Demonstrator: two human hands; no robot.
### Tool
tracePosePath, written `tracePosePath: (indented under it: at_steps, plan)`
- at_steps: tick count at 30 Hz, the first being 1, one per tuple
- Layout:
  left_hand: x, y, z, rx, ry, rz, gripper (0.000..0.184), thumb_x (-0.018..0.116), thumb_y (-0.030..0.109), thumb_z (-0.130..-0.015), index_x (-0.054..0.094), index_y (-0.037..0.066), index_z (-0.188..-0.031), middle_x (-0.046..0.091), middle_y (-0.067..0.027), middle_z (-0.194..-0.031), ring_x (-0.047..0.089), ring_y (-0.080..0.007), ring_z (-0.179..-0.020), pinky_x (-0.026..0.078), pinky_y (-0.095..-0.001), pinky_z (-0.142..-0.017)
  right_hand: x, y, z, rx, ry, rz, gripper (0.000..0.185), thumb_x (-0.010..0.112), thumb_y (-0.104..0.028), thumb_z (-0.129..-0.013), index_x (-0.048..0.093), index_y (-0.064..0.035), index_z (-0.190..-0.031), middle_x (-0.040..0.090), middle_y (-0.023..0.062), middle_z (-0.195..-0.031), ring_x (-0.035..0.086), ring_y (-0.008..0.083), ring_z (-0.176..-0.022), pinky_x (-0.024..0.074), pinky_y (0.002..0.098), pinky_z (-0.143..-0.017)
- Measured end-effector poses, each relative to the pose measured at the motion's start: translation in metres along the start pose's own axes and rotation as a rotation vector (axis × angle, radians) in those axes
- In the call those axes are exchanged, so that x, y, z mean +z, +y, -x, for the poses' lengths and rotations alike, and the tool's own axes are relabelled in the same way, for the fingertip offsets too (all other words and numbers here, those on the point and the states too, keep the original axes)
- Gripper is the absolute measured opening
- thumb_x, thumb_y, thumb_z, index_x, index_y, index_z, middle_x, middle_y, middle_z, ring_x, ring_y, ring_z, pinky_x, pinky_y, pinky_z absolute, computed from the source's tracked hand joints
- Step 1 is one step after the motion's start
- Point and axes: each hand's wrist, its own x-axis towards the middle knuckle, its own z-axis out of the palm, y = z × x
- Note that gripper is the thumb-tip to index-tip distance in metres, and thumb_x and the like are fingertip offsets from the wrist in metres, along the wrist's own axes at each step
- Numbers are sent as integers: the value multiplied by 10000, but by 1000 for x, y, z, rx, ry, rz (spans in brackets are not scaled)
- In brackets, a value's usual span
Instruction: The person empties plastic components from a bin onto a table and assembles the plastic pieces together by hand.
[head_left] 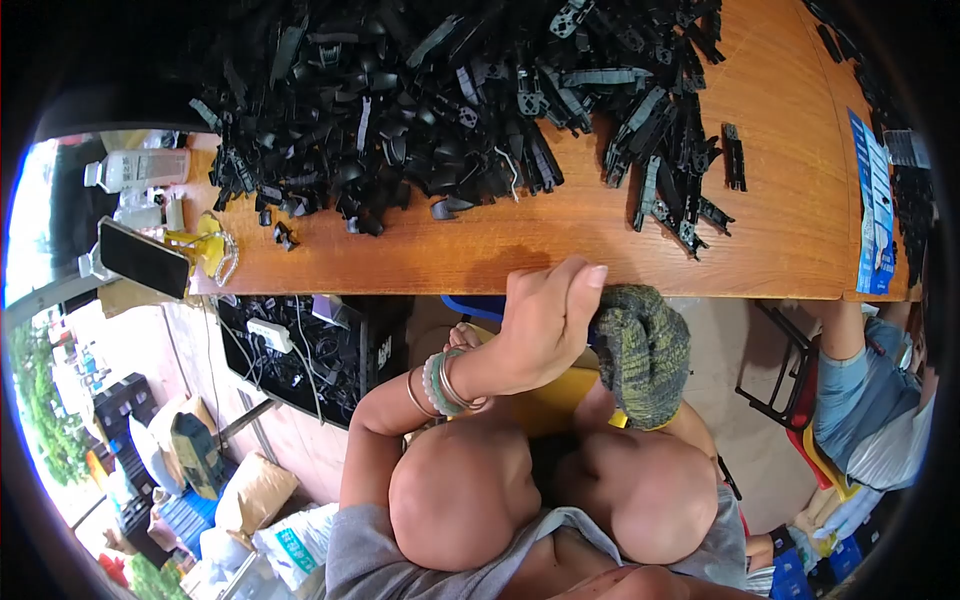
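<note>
The left hand (548,325) has fingers bunched; the gloved right hand (645,355) is curled. Whether either grips anything cannot be determined. Black parts (445,110) lie on the tabletop (790,200), nearest at one o'clock. Apparently light, stiff, smooth: grasp mid-length, sparing thin ends.

The left hand (548,325), fingers bunched, is at the edge of the table (790,215), just beside the gloved right hand (645,360). Bracelets (436,383) circle the left wrist. Black parts (400,120) lie heaped on the table; a phone (143,258) tilts near a bottle (148,169). Another person (850,395) sits at right.
</note>
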Motion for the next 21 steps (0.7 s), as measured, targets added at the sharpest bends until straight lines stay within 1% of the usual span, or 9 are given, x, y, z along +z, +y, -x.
tracePosePath:
  at_steps: [1, 2, 3, 6, 8, 11, 13, 17, 21]
  plan:
    - [2, -2, -2, 47, -32, -6, 307, 448, 173, -927, 497, 1, -677, 472, -185, -532, 491, -374, -485, 364, -421, -450, -2, 3, -2, 86, -23, -73, 181, 528, -31, -826, 603, -25, -990, 621, 127, -930, 595, 300, -819, 479, 369, -705]
    - [2, -5, -11, 98, -103, -70, 269, 490, 185, -907, 502, 6, -707, 496, -166, -543, 516, -355, -501, 383, -401, -455, -9, 7, -1, -140, 12, 180, 191, 567, -63, -820, 615, -33, -1002, 631, 119, -946, 595, 302, -823, 480, 348, -728]
    - [2, -3, -18, 103, -106, -68, 269, 490, 185, -907, 502, 6, -707, 496, -166, -543, 516, -355, -501, 383, -401, -455, -14, 6, -1, -139, 16, 184, 191, 567, -63, -820, 615, -33, -1002, 631, 119, -946, 595, 302, -823, 480, 348, -728]
    - [6, 3, -35, 51, -109, -140, 280, 546, 228, -879, 495, -1, -728, 500, -150, -600, 517, -310, -527, 406, -362, -499, -27, -19, -9, 553, -296, -226, 273, 652, -152, -800, 620, -55, -1054, 638, 137, -988, 620, 252, -872, 486, 326, -741]
    - [20, -3, -52, 201, -9, -551, 250, 609, 228, -826, 510, 15, -739, 554, -136, -635, 558, -315, -552, 441, -381, -502, -28, -17, -5, 561, -279, -134, 281, 656, -156, -798, 617, -48, -1055, 641, 136, -974, 623, 239, -853, 487, 323, -740]
    - [21, -11, -53, 180, 10, -568, 234, 631, 213, -801, 511, 21, -741, 566, -146, -655, 575, -315, -562, 446, -386, -486, -29, -10, 3, 547, -145, -182, 299, 649, -156, -812, 600, -32, -1079, 645, 118, -912, 615, 172, -750, 493, 297, -687]
    - [7, -10, -38, 168, 56, -516, 205, 636, 186, -793, 513, 30, -741, 557, -131, -643, 567, -313, -551, 441, -385, -486, -32, -8, 4, 748, 80, -492, 308, 633, -121, -825, 579, -30, -1114, 634, 97, -874, 586, 113, -718, 491, 268, -628]
    - [-19, -7, -5, 148, -222, -264, 130, 633, 135, -793, 554, 34, -817, 563, -115, -705, 564, -295, -578, 442, -365, -505, -18, -15, -7, 606, 223, -768, 354, 634, -49, -812, 549, -14, -1154, 624, 78, -865, 579, 100, -723, 472, 223, -556]
    - [-43, -3, 4, 164, -411, -59, 139, 650, 72, -762, 579, 22, -871, 559, -105, -754, 562, -237, -630, 454, -324, -548, -25, -9, -11, 701, -67, -711, 308, 687, -20, -756, 571, 20, -1038, 629, 85, -775, 584, 110, -606, 454, 221, -469]
